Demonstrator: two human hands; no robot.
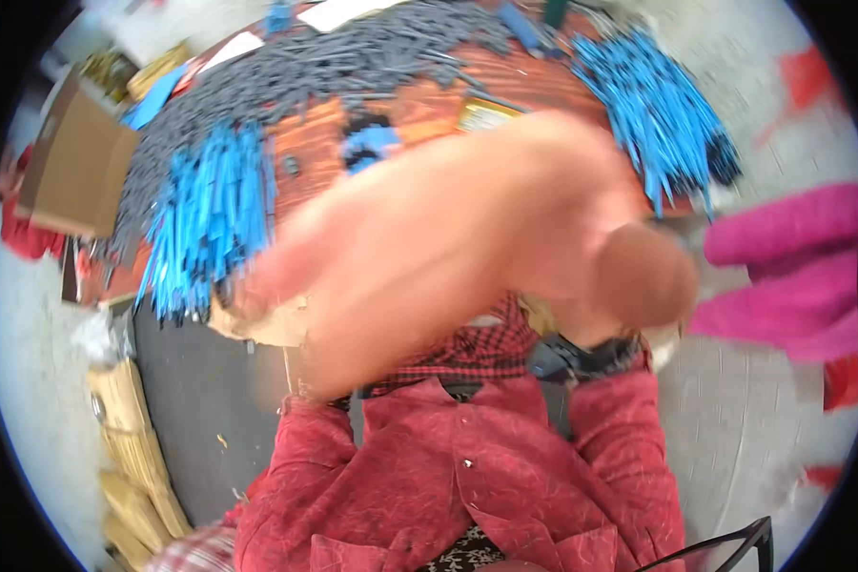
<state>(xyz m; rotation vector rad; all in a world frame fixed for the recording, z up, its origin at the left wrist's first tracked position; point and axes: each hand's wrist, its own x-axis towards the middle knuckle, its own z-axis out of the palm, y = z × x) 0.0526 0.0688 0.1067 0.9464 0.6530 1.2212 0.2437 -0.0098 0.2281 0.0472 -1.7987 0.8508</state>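
Note:
Blurred bare skin (448, 238) of my hands fills the middle of the head view, close to the camera. It stretches from above my left red cuff (315, 429) up and across to a rounded, smeared end at the right. Where one hand stops and the other starts, I cannot tell. My right wrist (582, 324), with a dark band (582, 360) at the cuff, shows partly behind this blur. Fingers are too smeared to read, and no held thing can be made out. Behind lies a bundle of thin blue strips (210, 210) with dark ends.
A reddish-brown table (305, 124) carries a wide heap of thin grey rods (353, 57) and another blue bundle (648, 105). An open cardboard box (81, 162) stands at left. Another person's magenta clothing (782, 267) reaches in from the right. Eyeglasses (734, 548) show at lower right.

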